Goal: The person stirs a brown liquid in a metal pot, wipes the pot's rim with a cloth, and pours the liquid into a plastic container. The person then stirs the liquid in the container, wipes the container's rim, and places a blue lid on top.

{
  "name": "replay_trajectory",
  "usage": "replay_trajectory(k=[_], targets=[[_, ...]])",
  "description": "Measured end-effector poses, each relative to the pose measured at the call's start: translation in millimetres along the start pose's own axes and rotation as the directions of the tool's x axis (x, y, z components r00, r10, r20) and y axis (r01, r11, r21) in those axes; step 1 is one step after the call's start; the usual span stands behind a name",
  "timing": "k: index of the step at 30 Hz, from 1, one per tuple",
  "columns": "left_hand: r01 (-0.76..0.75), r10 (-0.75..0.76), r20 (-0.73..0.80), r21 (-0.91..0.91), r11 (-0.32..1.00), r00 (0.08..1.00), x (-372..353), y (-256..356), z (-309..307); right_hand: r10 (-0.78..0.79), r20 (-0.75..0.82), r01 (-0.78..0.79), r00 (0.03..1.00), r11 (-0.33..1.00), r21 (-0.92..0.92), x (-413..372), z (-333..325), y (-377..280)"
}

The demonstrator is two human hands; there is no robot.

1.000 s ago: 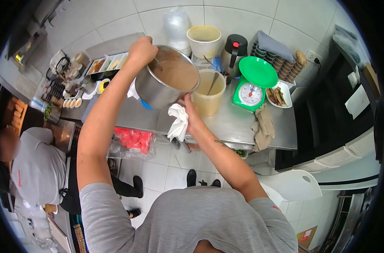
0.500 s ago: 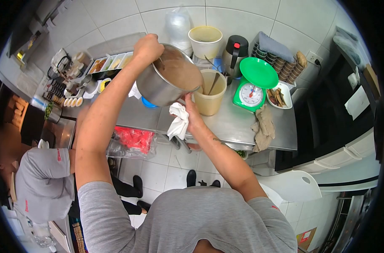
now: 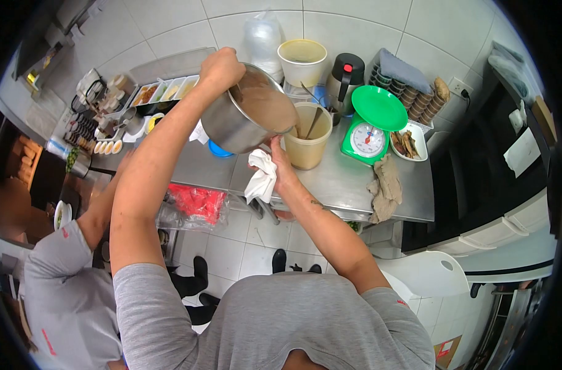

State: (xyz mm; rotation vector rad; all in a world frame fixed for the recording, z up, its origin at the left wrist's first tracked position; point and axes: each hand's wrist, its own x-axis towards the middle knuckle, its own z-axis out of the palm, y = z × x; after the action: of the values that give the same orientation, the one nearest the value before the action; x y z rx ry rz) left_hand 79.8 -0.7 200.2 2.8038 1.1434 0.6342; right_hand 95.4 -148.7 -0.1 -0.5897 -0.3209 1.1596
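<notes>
A large steel pot (image 3: 228, 126) of brown soupy liquid (image 3: 268, 108) hangs tilted over the counter, its lip at a cream plastic bucket (image 3: 305, 151). My left hand (image 3: 222, 69) is closed at the pot's raised upper side. Under the lower side, my right hand (image 3: 282, 165) supports the pot, with a crumpled white cloth (image 3: 260, 177) in its grip; its fingers are partly hidden. Brown liquid reaches the lip beside the bucket's rim. A long-handled utensil (image 3: 314, 122) stands in the bucket.
Right of the bucket are a green scale (image 3: 367, 140), a dish of dried brown pieces (image 3: 408, 143) and a beige rag (image 3: 386, 188). Behind stand a thermos jug (image 3: 344, 77) and another tub (image 3: 301, 61). At left, a co-worker in a grey shirt (image 3: 77, 296) stands close by.
The pot has shifted slightly right and tipped a little more toward the bucket, both my hands still on it. The co-worker's arm has moved, and a white bowl now shows beside it.
</notes>
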Motion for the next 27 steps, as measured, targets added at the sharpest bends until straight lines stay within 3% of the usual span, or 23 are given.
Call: replay_trajectory(k=[27], targets=[[-0.037, 0.037, -0.039, -0.014, 0.999, 0.999, -1.1, 5.5, -0.6, 0.016, 0.008, -0.016, 1.000, 1.000, 0.027, 3.6, -3.2, 3.5]])
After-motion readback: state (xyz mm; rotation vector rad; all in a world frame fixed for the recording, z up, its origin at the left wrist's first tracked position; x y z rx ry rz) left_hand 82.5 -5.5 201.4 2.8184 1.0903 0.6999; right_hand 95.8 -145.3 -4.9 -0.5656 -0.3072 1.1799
